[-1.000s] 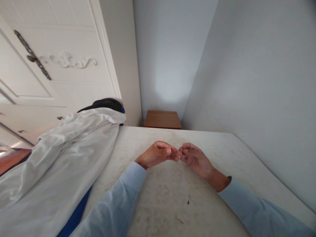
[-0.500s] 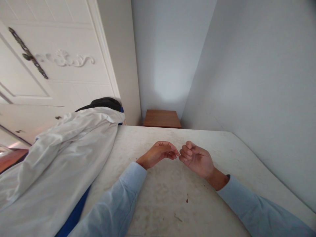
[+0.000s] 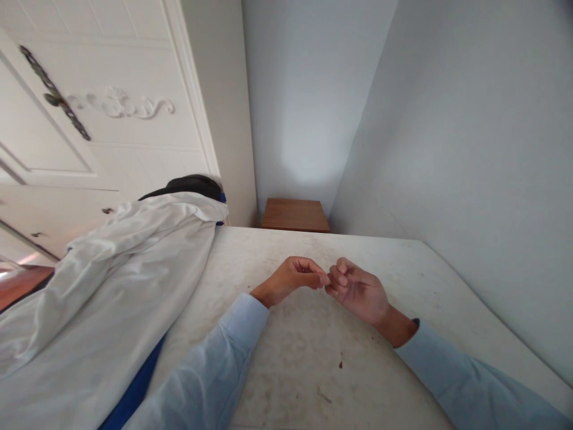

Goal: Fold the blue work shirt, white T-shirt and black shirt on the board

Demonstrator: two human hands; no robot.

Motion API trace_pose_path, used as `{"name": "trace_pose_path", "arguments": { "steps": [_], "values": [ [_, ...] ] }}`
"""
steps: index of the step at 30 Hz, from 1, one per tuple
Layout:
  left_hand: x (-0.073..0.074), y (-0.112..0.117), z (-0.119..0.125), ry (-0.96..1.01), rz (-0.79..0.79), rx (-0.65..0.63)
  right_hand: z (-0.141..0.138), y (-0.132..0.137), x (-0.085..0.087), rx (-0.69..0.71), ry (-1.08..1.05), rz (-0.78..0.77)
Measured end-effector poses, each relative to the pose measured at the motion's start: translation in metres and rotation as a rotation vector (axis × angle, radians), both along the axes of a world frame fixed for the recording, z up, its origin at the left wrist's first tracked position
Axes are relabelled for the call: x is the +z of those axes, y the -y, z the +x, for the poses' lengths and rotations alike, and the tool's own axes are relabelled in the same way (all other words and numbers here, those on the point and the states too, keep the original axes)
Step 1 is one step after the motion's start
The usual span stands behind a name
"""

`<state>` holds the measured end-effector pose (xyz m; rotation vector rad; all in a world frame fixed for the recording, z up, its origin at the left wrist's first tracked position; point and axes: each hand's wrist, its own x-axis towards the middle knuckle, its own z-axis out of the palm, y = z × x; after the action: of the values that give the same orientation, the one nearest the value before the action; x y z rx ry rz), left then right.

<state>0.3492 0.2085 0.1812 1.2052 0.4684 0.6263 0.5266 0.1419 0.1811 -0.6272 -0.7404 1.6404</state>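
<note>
My left hand (image 3: 290, 279) and my right hand (image 3: 358, 291) hover just above a bare, stained white mattress (image 3: 313, 352), fingertips meeting in the middle. Both hands have their fingers curled in a pinch. Whatever sits between the fingertips is too small to make out. Light blue sleeves cover both forearms. A crumpled white sheet (image 3: 111, 298) lies heaped on the left part of the mattress, beside my left arm.
A blue cloth (image 3: 134, 388) shows under the white sheet, and a dark item (image 3: 188, 185) sits at its far end. A brown wooden side table (image 3: 295, 215) stands beyond the mattress. A white panelled wardrobe (image 3: 89, 119) rises at left, a plain wall (image 3: 470, 167) at right.
The fingertips touched, drew slightly apart half a second ago, and have come back together now. The hands stay in the same place over the mattress.
</note>
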Motion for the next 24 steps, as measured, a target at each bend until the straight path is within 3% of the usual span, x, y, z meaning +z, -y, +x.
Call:
{"name": "trace_pose_path", "arguments": {
  "steps": [8, 16, 24],
  "values": [
    [-0.001, 0.003, 0.006, -0.027, -0.011, 0.029, -0.001, -0.001, -0.007, 0.015, 0.108, -0.048],
    [-0.005, -0.003, 0.006, -0.029, 0.059, 0.135, 0.002, -0.005, -0.009, -0.022, 0.087, -0.078],
    [-0.002, -0.001, 0.006, -0.01, -0.002, 0.132, 0.004, -0.006, -0.012, -0.021, 0.072, -0.057]
  ]
}}
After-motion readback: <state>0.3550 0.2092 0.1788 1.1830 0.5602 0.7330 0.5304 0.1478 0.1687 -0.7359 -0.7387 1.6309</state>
